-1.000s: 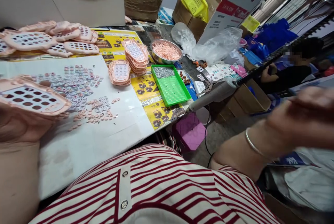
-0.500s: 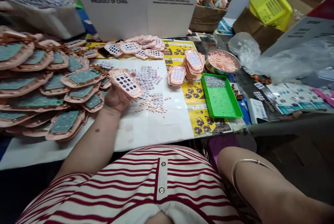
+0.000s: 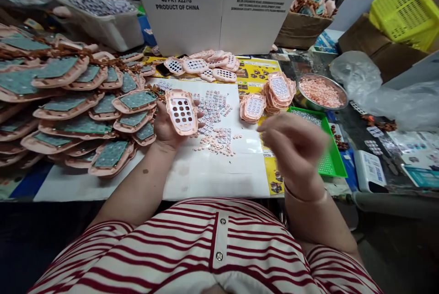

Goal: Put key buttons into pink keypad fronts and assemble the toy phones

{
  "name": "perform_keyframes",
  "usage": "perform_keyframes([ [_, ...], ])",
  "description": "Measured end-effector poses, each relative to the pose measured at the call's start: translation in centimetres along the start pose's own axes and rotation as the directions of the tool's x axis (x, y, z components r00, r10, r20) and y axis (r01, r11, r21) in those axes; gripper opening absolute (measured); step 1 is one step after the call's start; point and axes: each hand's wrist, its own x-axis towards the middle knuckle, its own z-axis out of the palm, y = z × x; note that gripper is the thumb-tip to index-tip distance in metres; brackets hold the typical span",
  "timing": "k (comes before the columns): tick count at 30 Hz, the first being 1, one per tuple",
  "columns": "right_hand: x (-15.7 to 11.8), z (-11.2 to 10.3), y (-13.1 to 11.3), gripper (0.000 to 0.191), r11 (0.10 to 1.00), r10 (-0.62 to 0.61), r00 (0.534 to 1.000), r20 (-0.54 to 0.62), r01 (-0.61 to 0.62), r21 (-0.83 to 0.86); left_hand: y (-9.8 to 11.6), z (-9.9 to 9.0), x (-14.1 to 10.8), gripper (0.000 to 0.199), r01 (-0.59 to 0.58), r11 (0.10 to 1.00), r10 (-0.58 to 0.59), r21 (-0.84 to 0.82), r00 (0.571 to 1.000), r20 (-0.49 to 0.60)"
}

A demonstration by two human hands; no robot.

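Observation:
My left hand (image 3: pixel 165 129) is closed around a pink plastic cover (image 3: pixel 181 112) with a white panel and rows of holes, tilted towards me. Beyond it, small printed square key pieces (image 3: pixel 212 106) and loose pink buttons (image 3: pixel 219 143) lie scattered on a white board (image 3: pixel 219 177). My right hand (image 3: pixel 297 147) hovers over the board's right side, fingers bent and smeared by motion; whether anything is in them cannot be told. Just past it stand stacks of pink covers (image 3: pixel 253 107) with keys in their panels. The hand partly hides a green tray (image 3: pixel 338 161).
Piled pink housings with green circuit boards (image 3: pixel 109 154) crowd the left. Several empty-holed covers (image 3: pixel 195 65) lie before a large white carton (image 3: pixel 219 15). A metal bowl (image 3: pixel 322 92) of pink pieces, a plastic bag (image 3: pixel 356 72) and a white plastic box (image 3: pixel 370 170) are at the right.
My right hand has come up from the lower right to above the board. The cover in my left hand has turned more upright, facing me. The view has shifted left.

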Motion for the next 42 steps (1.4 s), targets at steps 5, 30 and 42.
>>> perform_keyframes([
  [5, 3.2, 6.1, 5.9, 0.018, 0.917, 0.244, 0.918, 0.311, -0.114, -0.383, 1.6, 0.3, 0.4, 0.075, -0.032, 0.999, 0.029, -0.029, 0.995, -0.1],
  [30, 1.2, 10.7, 9.7, 0.032, 0.352, 0.759, 0.632, 0.16, -0.604, 0.715, -0.9, 1.1, -0.7, 0.072, 0.024, 1.0, -0.025, -0.019, 0.998, -0.05],
  [42, 0.9, 10.0, 9.5, 0.028, 0.535, 0.672, 0.74, 0.01, -0.495, 0.684, -1.8, 0.6, -0.5, 0.084, 0.119, 0.993, -0.119, 0.022, 0.993, 0.0],
])
